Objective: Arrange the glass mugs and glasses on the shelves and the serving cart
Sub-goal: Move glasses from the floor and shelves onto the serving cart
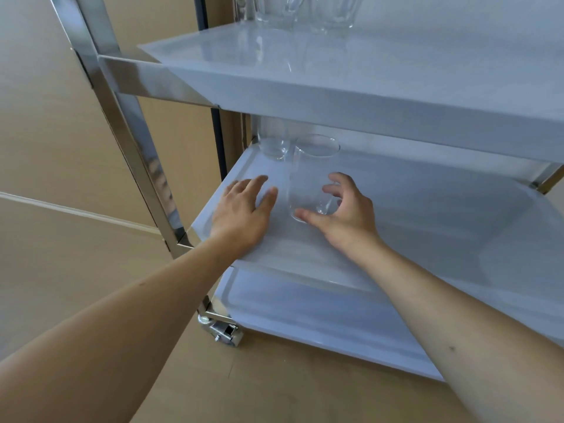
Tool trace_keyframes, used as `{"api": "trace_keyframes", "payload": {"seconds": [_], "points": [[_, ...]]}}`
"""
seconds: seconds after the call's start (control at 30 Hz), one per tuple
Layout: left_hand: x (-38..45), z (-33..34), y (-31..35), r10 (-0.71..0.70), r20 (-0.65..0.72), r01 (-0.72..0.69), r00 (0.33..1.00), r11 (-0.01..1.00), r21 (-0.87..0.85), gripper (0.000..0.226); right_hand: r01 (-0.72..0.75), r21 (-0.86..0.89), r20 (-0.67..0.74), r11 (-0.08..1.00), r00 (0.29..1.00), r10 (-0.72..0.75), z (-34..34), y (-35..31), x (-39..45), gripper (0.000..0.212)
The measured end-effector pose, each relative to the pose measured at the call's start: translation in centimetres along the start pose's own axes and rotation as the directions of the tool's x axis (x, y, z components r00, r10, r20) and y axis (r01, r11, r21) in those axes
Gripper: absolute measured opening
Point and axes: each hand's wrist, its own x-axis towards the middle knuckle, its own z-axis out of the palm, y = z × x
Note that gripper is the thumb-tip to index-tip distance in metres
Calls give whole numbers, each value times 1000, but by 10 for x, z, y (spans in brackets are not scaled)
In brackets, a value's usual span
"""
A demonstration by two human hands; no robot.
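A clear tall glass (312,175) stands upright on the middle shelf (412,215) of the white serving cart. My right hand (348,213) is cupped loosely round its right side. The thumb lies against the front of the glass's base and the fingers are spread and curved beside it, the upper ones apart from the glass. Left of the glass, my left hand (244,209) rests flat on the shelf, fingers straight, holding nothing. A second glass (273,141) stands behind, in the shelf's back left corner. Two more glasses (276,9) (334,10) stand on the top shelf (366,74).
The cart has a chrome frame (131,129) at the left and a castor wheel (224,331) below. The bottom shelf (305,312) shows nothing on its visible part. The top shelf overhangs closely above the glasses. Beige floor and wall (61,148) lie to the left.
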Motion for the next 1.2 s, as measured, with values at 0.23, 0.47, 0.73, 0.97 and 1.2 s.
{"api": "trace_keyframes", "payload": {"seconds": [0.23,0.47,0.73,0.97,1.2], "points": [[6,16,-2,116,198,-182,973,916,357,62,-7,12,-93,1000,996,8,13,2,41,91],[9,17,-6,138,179,-196,974,910,364,58,-11,49,-150,999,988,19,39,-2,83,91],[11,22,-9,154,158,-200,975,920,336,58,-32,90,-199,995,979,50,58,-1,119,90],[12,23,-10,159,156,-202,975,926,318,61,-60,131,-211,990,974,87,67,0,141,92],[14,26,-11,164,146,-203,976,928,314,60,-51,110,-209,993,975,73,70,3,153,96]]}}
